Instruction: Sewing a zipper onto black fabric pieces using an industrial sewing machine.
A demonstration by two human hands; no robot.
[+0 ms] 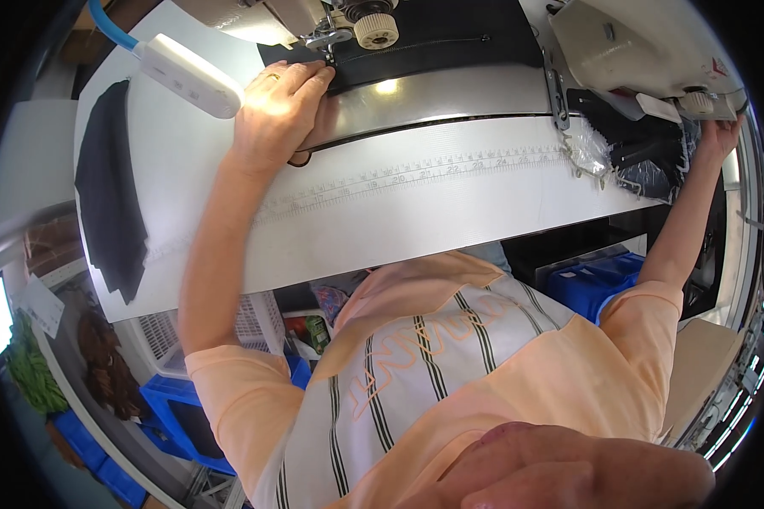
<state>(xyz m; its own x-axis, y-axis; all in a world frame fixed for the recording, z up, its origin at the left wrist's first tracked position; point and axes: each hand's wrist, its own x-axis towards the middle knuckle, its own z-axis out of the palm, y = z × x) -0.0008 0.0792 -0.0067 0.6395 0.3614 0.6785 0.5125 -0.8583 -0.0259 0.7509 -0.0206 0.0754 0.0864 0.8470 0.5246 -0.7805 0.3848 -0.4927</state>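
Observation:
My left hand (282, 106) lies palm down at the sewing machine's metal bed plate (450, 97). Its fingers stretch out onto the black cloth (458, 34), their tips close beside the presser foot (328, 53). That cloth spreads to the right behind the plate and has a thin line, like a seam or zip, along it. At the far right my right hand (720, 140) reaches up to the end of the machine head (645, 42); its fingers are mostly hidden there, so their grip does not show.
A black cloth piece (110, 195) lies on the white table (399, 204) at the left. A white device on a blue cable (191, 76) hangs near my left hand. Black pieces in clear plastic (645, 157) lie at the right. Below are a white basket (255, 327) and a blue bin (590, 276).

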